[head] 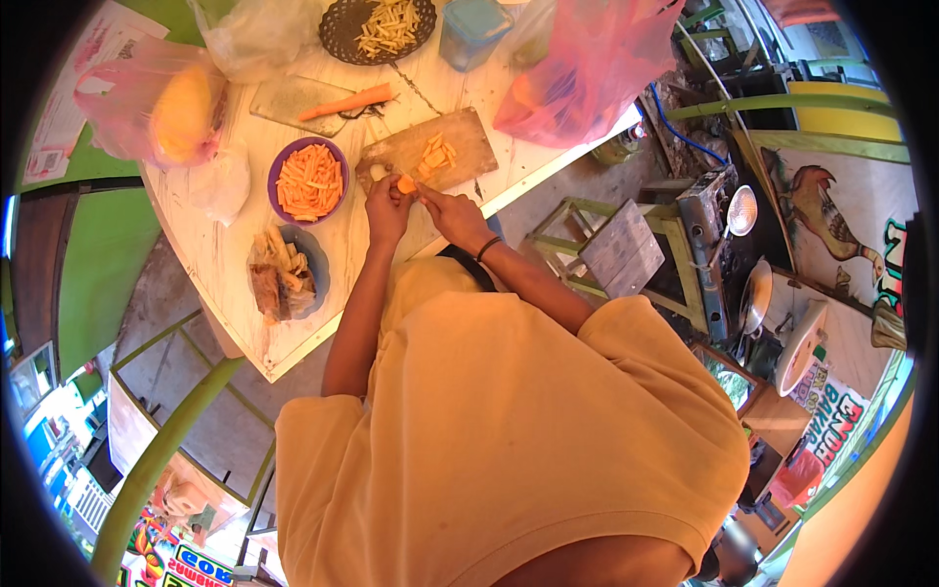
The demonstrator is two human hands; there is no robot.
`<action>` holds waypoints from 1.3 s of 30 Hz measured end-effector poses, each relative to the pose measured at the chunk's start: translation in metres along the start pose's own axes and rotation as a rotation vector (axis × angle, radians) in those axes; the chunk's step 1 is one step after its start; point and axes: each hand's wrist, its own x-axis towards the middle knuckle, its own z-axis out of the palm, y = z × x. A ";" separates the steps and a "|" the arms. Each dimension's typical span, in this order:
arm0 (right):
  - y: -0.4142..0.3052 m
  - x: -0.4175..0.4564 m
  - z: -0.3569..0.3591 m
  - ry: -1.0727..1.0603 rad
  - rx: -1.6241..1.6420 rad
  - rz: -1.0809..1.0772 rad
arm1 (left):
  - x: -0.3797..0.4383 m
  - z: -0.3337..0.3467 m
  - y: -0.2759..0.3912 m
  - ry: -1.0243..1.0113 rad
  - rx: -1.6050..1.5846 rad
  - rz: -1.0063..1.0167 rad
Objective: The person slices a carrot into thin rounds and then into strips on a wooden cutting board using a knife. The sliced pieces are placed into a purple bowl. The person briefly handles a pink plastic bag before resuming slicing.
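At the near edge of a wooden cutting board (pixel 473 132), my left hand (pixel 389 214) pinches an orange carrot piece (pixel 406 184). My right hand (pixel 456 219) meets that piece from the other side, fingers curled with the index finger reaching forward. Whether a knife is in it cannot be made out; its palm is hidden. Cut carrot sticks (pixel 438 152) lie on the board beyond both hands. A small pale round piece (pixel 378 172) rests by my left fingertips. To the left stands a purple bowl (pixel 272 172) full of carrot sticks (pixel 309 183).
A whole carrot (pixel 348 101) lies across a second board (pixel 282 99). Around them are a black woven basket (pixel 334 40) with pale sticks, a blue-lidded container (pixel 473 37), pink plastic bags (pixel 579 81) and a grey-blue bowl (pixel 317 264). A wooden stool (pixel 623 248) stands right of the table.
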 end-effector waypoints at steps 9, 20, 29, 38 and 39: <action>-0.009 -0.004 0.004 -0.041 -0.186 -0.002 | 0.000 -0.003 0.000 -0.043 0.124 -0.049; -0.002 0.003 0.010 -0.066 -0.094 0.047 | 0.000 -0.002 -0.003 -0.024 0.155 0.032; 0.014 -0.011 0.009 -0.027 0.009 0.010 | -0.002 0.000 0.008 -0.069 0.117 -0.012; 0.005 -0.012 0.019 -0.023 0.051 0.054 | 0.012 -0.010 -0.013 -0.120 0.177 0.000; 0.007 -0.008 0.018 -0.025 0.072 0.067 | 0.012 -0.009 -0.015 -0.110 0.165 0.016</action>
